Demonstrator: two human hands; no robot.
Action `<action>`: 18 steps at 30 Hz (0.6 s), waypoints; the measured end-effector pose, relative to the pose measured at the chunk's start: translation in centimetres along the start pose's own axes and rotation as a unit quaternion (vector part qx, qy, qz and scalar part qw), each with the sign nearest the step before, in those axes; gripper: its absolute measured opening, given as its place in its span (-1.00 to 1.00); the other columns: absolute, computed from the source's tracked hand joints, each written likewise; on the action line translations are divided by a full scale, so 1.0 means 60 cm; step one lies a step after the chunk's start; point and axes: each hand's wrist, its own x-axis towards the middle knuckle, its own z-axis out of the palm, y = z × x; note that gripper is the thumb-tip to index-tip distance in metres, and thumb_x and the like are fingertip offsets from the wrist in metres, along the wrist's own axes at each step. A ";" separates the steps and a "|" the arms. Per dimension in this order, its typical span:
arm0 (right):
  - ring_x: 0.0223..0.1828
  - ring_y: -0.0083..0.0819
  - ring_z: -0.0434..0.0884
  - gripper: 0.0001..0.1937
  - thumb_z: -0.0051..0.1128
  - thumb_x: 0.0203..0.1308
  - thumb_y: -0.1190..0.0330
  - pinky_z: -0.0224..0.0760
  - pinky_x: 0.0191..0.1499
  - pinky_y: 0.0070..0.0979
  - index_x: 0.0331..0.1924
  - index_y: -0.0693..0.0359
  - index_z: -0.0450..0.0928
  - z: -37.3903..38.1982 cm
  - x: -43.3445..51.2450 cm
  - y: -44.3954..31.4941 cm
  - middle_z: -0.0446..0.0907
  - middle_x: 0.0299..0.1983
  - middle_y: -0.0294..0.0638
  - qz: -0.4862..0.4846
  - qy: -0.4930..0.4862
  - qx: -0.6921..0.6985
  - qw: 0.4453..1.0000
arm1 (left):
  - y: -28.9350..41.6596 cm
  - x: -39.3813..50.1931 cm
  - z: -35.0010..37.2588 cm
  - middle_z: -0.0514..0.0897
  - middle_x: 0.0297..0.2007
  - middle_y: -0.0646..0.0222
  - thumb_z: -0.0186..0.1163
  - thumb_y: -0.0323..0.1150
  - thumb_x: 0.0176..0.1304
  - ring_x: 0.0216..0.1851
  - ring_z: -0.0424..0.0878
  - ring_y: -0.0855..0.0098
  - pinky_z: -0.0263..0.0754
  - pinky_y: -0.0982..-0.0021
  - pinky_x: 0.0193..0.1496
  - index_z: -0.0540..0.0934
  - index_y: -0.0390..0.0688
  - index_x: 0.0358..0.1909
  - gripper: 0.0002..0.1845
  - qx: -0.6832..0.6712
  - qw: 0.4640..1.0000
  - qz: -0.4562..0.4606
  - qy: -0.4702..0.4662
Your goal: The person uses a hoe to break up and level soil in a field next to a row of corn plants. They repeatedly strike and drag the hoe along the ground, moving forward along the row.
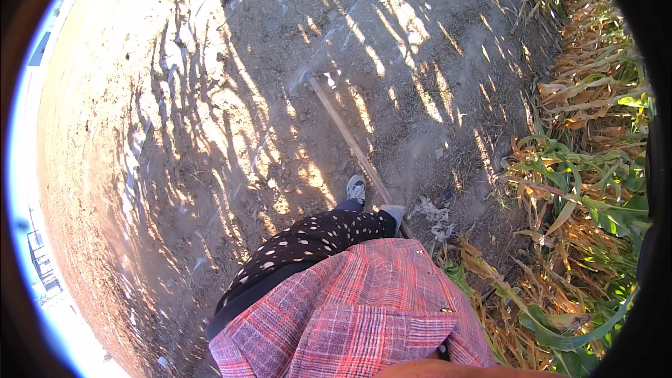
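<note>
My left hand [394, 213], in a pale glove, is closed around the wooden handle [349, 139] of a long-handled tool. A black sleeve with light dots [315, 236] covers that arm and crosses in front of my body. The handle slants away across the ground to the tool head [324, 72], which rests on the soil. Whether it is a hoe or a rake I cannot tell. Where the handle passes behind my plaid jacket [367, 283], its near end is hidden. My right hand is out of view. One grey shoe [356, 188] stands just left of the handle.
Dry, partly green maize plants [583, 205] line the right side, some leaning close to my jacket. A crumpled pale scrap [434, 215] lies right of the handle. Loose, uneven soil [194, 168] spreads to the left, with strips that look like plastic film [134, 152] and streaks of shadow.
</note>
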 end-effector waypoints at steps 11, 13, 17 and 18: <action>-0.48 -0.34 0.49 -0.63 0.29 0.21 0.09 0.35 -0.37 -0.42 -0.26 0.24 0.49 -0.185 0.163 -0.358 0.52 -0.48 -0.11 -0.154 0.047 -0.067 0.985 | -0.072 0.014 -0.334 0.70 -0.45 0.14 0.11 -0.13 0.32 -0.43 0.70 0.20 0.61 0.16 -0.33 0.65 -0.21 -0.33 -0.67 -0.709 0.615 -0.239 0.247; -0.51 -0.38 0.48 -0.64 0.30 0.21 0.09 0.36 -0.39 -0.44 -0.26 0.24 0.52 -0.224 0.194 -0.387 0.52 -0.51 -0.11 -0.188 0.035 -0.122 0.974 | -0.092 0.032 -0.349 0.70 -0.43 0.13 0.13 -0.19 0.33 -0.41 0.70 0.20 0.62 0.16 -0.34 0.65 -0.23 -0.29 -0.71 -0.792 0.490 -0.260 0.255; -0.50 -0.37 0.53 -0.64 0.38 0.13 0.13 0.40 -0.38 -0.42 -0.19 0.26 0.61 -0.312 0.245 -0.476 0.54 -0.50 -0.10 -0.276 0.015 -0.148 0.950 | -0.167 0.040 -0.357 0.61 -0.47 0.19 0.08 -0.11 0.32 -0.43 0.62 0.25 0.57 0.22 -0.26 0.54 -0.27 -0.39 -0.63 -0.652 0.672 -0.172 0.305; -0.49 -0.29 0.58 -0.66 0.42 0.07 0.19 0.42 -0.39 -0.39 -0.21 0.27 0.62 -0.325 0.267 -0.506 0.57 -0.48 -0.08 -0.329 0.007 -0.189 0.925 | -0.224 0.031 -0.318 0.62 -0.45 0.18 0.08 -0.11 0.32 -0.41 0.62 0.24 0.59 0.21 -0.22 0.53 -0.26 -0.37 -0.64 -0.563 0.733 -0.172 0.340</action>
